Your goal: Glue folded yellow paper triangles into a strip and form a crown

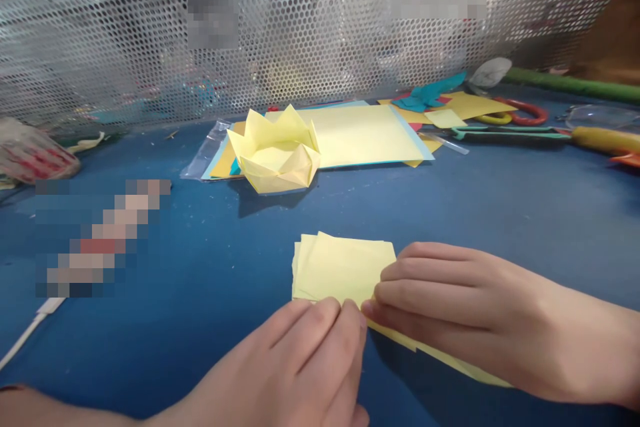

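Several layered sheets of pale yellow paper lie in front of me, with uneven edges at their left side. My left hand has its fingers bent together on the near edge of the sheets. From the right, my right hand lies over the paper with its fingers pressed together, and its fingertips are close to those of my left hand. A strip of yellow paper shows below the right palm. The thumbs are mostly hidden. Farther back stands a folded yellow paper bowl with pointed rims.
Behind the bowl, flat yellow and blue sheets rest on the blue table. A blurred-out object with a white cable is at left. Scissors with a red handle lie at back right. A perforated metal screen borders the back.
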The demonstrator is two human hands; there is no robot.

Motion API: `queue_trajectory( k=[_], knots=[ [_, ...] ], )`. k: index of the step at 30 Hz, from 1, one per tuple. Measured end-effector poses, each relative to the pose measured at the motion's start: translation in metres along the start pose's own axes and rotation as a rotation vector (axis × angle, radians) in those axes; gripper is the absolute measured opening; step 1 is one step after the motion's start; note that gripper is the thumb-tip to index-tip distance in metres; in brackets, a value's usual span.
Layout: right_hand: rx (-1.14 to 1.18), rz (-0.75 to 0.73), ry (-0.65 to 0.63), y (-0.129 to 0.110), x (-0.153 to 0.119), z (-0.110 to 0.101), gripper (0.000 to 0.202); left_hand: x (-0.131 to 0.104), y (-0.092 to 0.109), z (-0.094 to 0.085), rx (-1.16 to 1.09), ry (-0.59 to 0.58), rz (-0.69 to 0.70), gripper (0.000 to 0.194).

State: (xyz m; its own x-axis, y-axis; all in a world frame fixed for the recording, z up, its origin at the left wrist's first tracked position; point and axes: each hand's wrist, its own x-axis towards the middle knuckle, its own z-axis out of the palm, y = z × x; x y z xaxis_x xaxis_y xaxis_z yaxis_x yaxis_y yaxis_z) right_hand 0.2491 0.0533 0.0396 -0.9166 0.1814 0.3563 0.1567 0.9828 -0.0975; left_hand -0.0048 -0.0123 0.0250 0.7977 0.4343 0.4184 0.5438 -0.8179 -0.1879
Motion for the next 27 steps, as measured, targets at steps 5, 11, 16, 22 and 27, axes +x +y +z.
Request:
queue_trajectory(
  k=[5,11,16,22,27],
  knots=[
    [0.003,-0.043,-0.012,0.002,-0.004,-0.002,0.039,0.001,0.000,-0.002,0.022,-0.005,0.024,0.034],
    [-0.055,-0.033,-0.002,0.010,-0.003,-0.004,0.039,0.000,-0.004,-0.003,0.038,-0.041,0.065,0.031],
    [-0.019,-0.004,-0.009,0.011,-0.005,-0.002,0.040,0.001,-0.002,-0.004,0.040,-0.053,0.048,0.033],
    [-0.035,-0.066,-0.038,0.009,-0.005,-0.007,0.051,-0.001,-0.004,-0.008,-0.016,-0.030,0.146,0.042],
    [-0.039,-0.073,-0.047,0.009,-0.003,-0.005,0.050,-0.004,-0.009,-0.007,-0.060,-0.091,0.148,0.048]
  ],
)
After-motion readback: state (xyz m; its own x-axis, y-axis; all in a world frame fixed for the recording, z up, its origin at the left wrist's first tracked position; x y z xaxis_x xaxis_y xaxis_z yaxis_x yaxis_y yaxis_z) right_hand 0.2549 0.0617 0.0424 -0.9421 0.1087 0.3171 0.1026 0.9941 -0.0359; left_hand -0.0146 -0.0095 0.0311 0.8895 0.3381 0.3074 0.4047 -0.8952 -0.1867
